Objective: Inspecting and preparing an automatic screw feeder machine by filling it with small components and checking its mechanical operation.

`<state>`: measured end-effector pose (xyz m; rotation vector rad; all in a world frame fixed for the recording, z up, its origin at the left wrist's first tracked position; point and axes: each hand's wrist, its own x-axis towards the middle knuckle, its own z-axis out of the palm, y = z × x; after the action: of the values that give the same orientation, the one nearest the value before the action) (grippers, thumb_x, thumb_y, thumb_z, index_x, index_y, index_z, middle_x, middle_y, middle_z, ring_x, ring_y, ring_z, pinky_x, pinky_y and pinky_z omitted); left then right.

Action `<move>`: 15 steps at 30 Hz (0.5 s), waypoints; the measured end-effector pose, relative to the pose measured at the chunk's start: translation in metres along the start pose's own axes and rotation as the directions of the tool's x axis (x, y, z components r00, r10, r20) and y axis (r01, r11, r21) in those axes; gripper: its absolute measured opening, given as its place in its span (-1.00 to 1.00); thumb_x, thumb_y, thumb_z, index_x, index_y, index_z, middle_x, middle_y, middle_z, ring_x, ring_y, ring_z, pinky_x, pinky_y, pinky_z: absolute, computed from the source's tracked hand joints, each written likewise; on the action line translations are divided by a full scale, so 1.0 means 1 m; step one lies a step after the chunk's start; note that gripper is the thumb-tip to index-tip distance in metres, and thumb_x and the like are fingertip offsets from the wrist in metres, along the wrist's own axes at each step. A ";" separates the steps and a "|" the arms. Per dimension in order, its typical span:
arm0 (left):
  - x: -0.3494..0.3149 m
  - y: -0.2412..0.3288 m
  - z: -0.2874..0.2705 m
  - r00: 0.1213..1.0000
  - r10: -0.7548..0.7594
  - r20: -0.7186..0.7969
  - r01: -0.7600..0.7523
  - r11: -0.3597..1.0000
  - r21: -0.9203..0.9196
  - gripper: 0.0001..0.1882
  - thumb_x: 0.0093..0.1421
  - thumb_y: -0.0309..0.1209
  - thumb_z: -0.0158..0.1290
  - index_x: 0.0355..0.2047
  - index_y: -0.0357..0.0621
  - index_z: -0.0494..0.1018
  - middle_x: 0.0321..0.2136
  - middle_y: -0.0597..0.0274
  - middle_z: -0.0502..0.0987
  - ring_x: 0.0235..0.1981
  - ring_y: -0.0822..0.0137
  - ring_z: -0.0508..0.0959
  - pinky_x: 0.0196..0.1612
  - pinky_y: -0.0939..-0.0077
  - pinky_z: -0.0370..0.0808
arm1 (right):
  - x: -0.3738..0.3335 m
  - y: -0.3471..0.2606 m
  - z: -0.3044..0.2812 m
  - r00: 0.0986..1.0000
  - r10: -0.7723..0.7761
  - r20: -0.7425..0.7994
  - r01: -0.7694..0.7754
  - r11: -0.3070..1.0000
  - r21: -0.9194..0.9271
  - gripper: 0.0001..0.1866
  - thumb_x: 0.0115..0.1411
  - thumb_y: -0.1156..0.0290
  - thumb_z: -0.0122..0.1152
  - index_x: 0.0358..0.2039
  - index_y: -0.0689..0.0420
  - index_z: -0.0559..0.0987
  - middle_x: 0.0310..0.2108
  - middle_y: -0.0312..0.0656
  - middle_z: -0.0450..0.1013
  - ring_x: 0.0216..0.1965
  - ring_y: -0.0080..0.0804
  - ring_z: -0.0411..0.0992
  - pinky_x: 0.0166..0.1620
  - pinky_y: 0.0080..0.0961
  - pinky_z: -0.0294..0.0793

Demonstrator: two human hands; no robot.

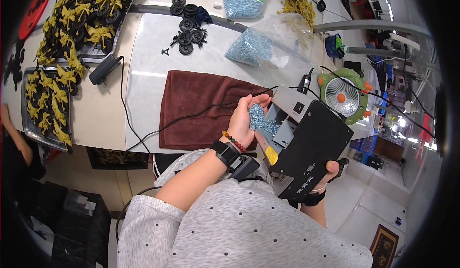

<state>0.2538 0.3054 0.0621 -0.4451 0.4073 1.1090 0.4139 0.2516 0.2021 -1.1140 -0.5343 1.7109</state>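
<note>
My left hand [241, 123] is cupped, palm up, with a heap of tiny bluish metal screws [258, 118] in it. Its fingers rest by the mouth of a black and grey box-shaped screw feeder [314, 148], and the screws reach from the palm into the opening. The feeder is tilted toward that palm, with a yellow label near its lower edge and a cable plugged in at the top. Gripping its black side from the right is my right hand [329, 173]; the thumb shows, and the other fingers are hidden behind the feeder.
A folded brown towel [191, 110] lies on the table, a black cable across it. Beyond are black toy wheels [186, 38] and a bag of bluish screws [249, 47]. Yellow toy motorcycles [72, 28] fill trays at left. A green fan [341, 95] stands right. Another person's arm [17, 136] shows at far left.
</note>
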 end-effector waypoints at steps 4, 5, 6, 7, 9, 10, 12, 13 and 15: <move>0.000 -0.005 0.001 0.999 -0.010 -0.030 0.011 1.000 0.012 -0.63 0.22 -0.20 -0.25 -0.28 -0.24 0.41 -0.28 0.20 0.47 -0.34 0.38 0.42 -0.18 0.49 0.38 | -0.004 -0.002 0.006 0.999 -0.024 -0.029 0.023 1.000 -0.009 -0.31 -0.22 0.20 0.11 -0.05 0.33 0.30 -0.14 0.00 0.37 -0.18 -0.14 0.41 -0.12 -0.28 0.46; 0.000 -0.005 0.001 1.000 0.004 -0.030 -0.003 0.999 0.034 -0.63 0.22 -0.20 -0.25 -0.29 -0.23 0.41 -0.29 0.21 0.47 -0.35 0.38 0.41 -0.19 0.49 0.39 | -0.005 -0.003 0.006 1.000 -0.029 -0.010 0.029 0.999 -0.027 -0.31 -0.22 0.21 0.12 -0.05 0.33 0.30 -0.14 0.00 0.37 -0.18 -0.13 0.41 -0.12 -0.27 0.46; 0.000 -0.006 0.001 1.000 0.002 -0.031 -0.001 0.999 0.036 -0.63 0.22 -0.20 -0.25 -0.29 -0.23 0.41 -0.29 0.21 0.47 -0.35 0.38 0.41 -0.19 0.49 0.39 | -0.007 -0.004 0.007 0.999 -0.034 0.010 0.034 0.998 -0.045 -0.31 -0.22 0.21 0.12 -0.05 0.34 0.30 -0.14 0.01 0.37 -0.18 -0.13 0.41 -0.12 -0.27 0.46; 0.000 -0.007 -0.001 1.000 0.000 -0.017 0.000 0.999 0.039 -0.64 0.22 -0.20 -0.26 -0.30 -0.23 0.41 -0.30 0.21 0.47 -0.35 0.37 0.42 -0.19 0.49 0.39 | -0.009 -0.005 0.007 0.999 -0.034 0.009 0.034 0.998 -0.045 -0.31 -0.22 0.21 0.12 -0.05 0.34 0.30 -0.14 0.01 0.37 -0.18 -0.13 0.41 -0.12 -0.27 0.46; -0.002 -0.006 0.002 1.000 -0.005 -0.004 0.005 0.999 0.041 -0.64 0.23 -0.20 -0.26 -0.31 -0.22 0.41 -0.30 0.21 0.47 -0.35 0.37 0.42 -0.19 0.48 0.39 | -0.012 -0.006 0.008 1.000 -0.022 0.009 0.023 1.000 -0.011 -0.31 -0.22 0.23 0.13 -0.05 0.34 0.29 -0.14 0.02 0.36 -0.18 -0.11 0.41 -0.12 -0.26 0.46; -0.004 -0.004 0.005 1.000 -0.002 -0.008 0.003 1.000 0.009 -0.64 0.23 -0.20 -0.26 -0.31 -0.22 0.40 -0.31 0.21 0.47 -0.34 0.36 0.42 -0.19 0.48 0.39 | -0.012 -0.006 0.008 1.000 -0.022 0.008 0.022 1.000 -0.012 -0.31 -0.22 0.23 0.13 -0.05 0.34 0.29 -0.14 0.02 0.36 -0.18 -0.11 0.41 -0.12 -0.26 0.46; -0.006 -0.003 0.010 1.000 0.003 -0.013 -0.004 1.000 -0.026 -0.65 0.23 -0.20 -0.27 -0.32 -0.22 0.40 -0.31 0.20 0.47 -0.33 0.35 0.42 -0.19 0.48 0.39 | -0.012 -0.007 0.007 0.999 -0.036 0.000 0.036 0.999 -0.025 -0.31 -0.22 0.23 0.14 -0.05 0.34 0.29 -0.14 0.03 0.36 -0.18 -0.10 0.41 -0.12 -0.25 0.46; -0.006 -0.003 0.012 1.000 -0.002 -0.013 0.001 0.997 -0.074 -0.65 0.23 -0.20 -0.27 -0.32 -0.22 0.39 -0.32 0.19 0.47 -0.32 0.34 0.42 -0.17 0.47 0.39 | -0.012 -0.008 0.008 0.999 -0.034 0.001 0.034 0.999 -0.027 -0.31 -0.22 0.23 0.14 -0.05 0.34 0.29 -0.14 0.03 0.36 -0.18 -0.10 0.41 -0.12 -0.25 0.46; -0.006 -0.002 0.011 1.000 -0.004 -0.013 0.003 0.992 -0.123 -0.66 0.23 -0.21 -0.26 -0.31 -0.22 0.39 -0.32 0.18 0.47 -0.30 0.33 0.43 -0.16 0.46 0.39 | -0.012 -0.009 0.012 0.998 -0.058 0.014 0.059 0.997 -0.055 -0.31 -0.21 0.23 0.15 -0.06 0.35 0.29 -0.15 0.03 0.36 -0.19 -0.11 0.41 -0.13 -0.26 0.46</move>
<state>0.2543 0.3062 0.0742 -0.5614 0.3509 1.1320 0.4089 0.2465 0.2195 -1.1166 -0.6197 1.6627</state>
